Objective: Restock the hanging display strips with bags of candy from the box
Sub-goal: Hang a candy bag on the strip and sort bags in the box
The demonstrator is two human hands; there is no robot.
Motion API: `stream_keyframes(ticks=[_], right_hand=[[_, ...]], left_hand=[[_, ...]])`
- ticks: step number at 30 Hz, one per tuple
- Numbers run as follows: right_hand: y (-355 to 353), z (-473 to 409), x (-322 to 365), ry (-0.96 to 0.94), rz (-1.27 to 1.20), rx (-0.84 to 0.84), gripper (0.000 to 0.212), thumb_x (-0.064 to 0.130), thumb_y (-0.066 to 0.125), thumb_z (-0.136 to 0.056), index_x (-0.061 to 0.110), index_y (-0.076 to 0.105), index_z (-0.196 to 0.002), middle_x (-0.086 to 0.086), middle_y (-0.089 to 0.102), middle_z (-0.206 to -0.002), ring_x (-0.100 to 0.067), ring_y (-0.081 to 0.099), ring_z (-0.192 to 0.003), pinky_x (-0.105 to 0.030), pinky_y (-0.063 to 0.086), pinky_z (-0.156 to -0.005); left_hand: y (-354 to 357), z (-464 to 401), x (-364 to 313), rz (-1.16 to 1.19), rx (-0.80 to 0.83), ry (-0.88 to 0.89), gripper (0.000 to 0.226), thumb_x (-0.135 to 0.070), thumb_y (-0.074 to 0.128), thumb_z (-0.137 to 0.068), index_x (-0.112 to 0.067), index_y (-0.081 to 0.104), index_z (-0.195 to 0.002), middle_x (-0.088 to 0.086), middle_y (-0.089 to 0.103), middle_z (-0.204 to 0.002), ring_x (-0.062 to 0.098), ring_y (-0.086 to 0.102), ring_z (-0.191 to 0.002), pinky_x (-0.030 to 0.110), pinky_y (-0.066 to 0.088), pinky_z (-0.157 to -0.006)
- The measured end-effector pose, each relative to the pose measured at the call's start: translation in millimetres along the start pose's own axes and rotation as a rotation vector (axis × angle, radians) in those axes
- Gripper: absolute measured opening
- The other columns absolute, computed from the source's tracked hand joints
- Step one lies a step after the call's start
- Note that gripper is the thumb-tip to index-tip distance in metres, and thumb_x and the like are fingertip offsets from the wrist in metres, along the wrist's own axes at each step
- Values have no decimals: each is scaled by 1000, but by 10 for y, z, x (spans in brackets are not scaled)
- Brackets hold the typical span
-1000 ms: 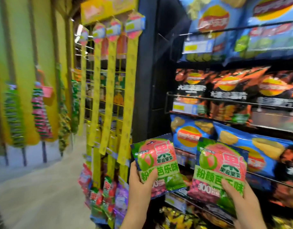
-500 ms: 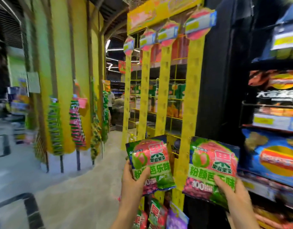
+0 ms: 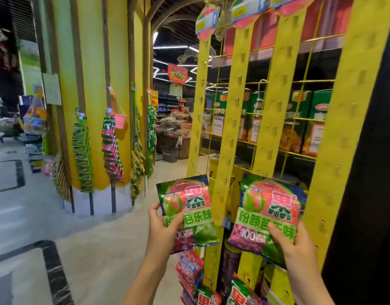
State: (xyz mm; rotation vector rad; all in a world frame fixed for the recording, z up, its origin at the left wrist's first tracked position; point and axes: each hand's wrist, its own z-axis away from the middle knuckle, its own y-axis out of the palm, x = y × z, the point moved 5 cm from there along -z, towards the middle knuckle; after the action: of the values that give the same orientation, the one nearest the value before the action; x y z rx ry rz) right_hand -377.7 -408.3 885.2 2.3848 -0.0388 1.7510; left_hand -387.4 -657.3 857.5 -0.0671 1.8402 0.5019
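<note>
Head view: two pink-and-green candy bags are held up in front of yellow hanging display strips.

Left candy bag (image 3: 187, 211) is gripped at its lower left by the left hand (image 3: 165, 226), thumb curled over the front; right candy bag (image 3: 267, 216) is gripped at its lower right by the right hand (image 3: 293, 243), fingers wrapped behind. Both bags are upright, apart from each other, with one bare yellow strip (image 3: 230, 119) seen between them. More candy bags (image 3: 190, 269) are clipped low on the strips. A wire rack (image 3: 304, 81) is seen behind; a yellow pillar (image 3: 90, 62) with hung packets (image 3: 111, 150) stands at left.
</note>
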Motion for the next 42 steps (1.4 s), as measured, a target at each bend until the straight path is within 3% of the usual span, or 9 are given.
stream_keyframes(ticks=[4, 9, 14, 17, 22, 25, 29, 33, 42], right_hand=[[256, -285, -189, 3, 33, -45, 21, 11, 60, -88, 26, 49, -97, 4, 60, -94, -8, 58, -87, -23, 43, -63], [538, -703, -431, -18, 104, -98, 31, 12, 62, -87, 15, 46, -114, 3, 59, -94, -20, 56, -91, -34, 43, -77], [733, -1011, -512, -34, 146, -133, 21, 6, 63, -85, 20, 49, -90, -3, 60, -89, -13, 57, -83, -28, 42, -67], [834, -1097, -491, -50, 160, -150, 27, 2, 63, -83, 22, 46, -84, 0, 59, -84, -6, 54, -76, -20, 37, -59], [977, -1160, -570, -101, 229, -226, 38, -9, 62, -79, 26, 45, -80, 3, 59, -79, 9, 60, -60, -3, 44, -49], [1026, -1191, -680, -78, 226, -272, 37, -5, 64, -79, 27, 47, -83, 6, 66, -70, 7, 62, -61, -12, 52, -56], [1113, -1175, -723, -86, 243, -338, 39, -7, 62, -79, 29, 47, -84, 28, 66, -68, 10, 62, -61, -5, 47, -48], [1229, -1076, -733, -95, 257, -447, 38, -7, 62, -79, 28, 48, -85, 5, 65, -71, 11, 61, -59, -3, 45, -47], [1439, -949, -786, -66, 303, -570, 33, 1, 62, -82, 29, 47, -89, 5, 60, -88, 13, 59, -62, -16, 50, -56]], left_hand=[[-98, -445, 134, -17, 22, -2, 43, -9, 55, -91, -25, 30, -121, 8, 67, -94, 11, 71, -63, 19, 52, -48], [-115, -1072, 309, -28, 63, 51, 59, -1, 55, -90, -36, 26, -128, 9, 66, -97, 14, 72, -68, 21, 53, -52], [-62, -1627, 524, -136, 170, 109, 67, 5, 57, -87, -42, 31, -126, -18, 55, -101, 0, 69, -75, 17, 54, -57], [-82, -1906, 677, -163, 256, 92, 61, 8, 56, -86, -40, 41, -121, -11, 56, -111, 7, 70, -84, 25, 57, -62], [-93, -2216, 892, -156, 388, 44, 54, -11, 66, -78, -38, 46, -121, -5, 57, -116, 10, 68, -93, 27, 57, -67], [-73, -2356, 1002, -169, 449, 30, 52, -15, 70, -79, -39, 47, -119, -11, 55, -118, 7, 67, -95, 26, 57, -67], [-61, -2555, 1141, -177, 542, -4, 55, -33, 72, -69, -43, 48, -118, -12, 56, -119, 13, 66, -99, 31, 58, -70], [-57, -2699, 1286, -153, 626, -28, 59, -45, 71, -63, -46, 49, -118, -17, 59, -118, 14, 65, -103, 32, 58, -73], [-10, -2806, 1534, -123, 763, -58, 50, -14, 69, -82, -37, 47, -120, -15, 60, -113, 7, 67, -96, 26, 57, -69]])
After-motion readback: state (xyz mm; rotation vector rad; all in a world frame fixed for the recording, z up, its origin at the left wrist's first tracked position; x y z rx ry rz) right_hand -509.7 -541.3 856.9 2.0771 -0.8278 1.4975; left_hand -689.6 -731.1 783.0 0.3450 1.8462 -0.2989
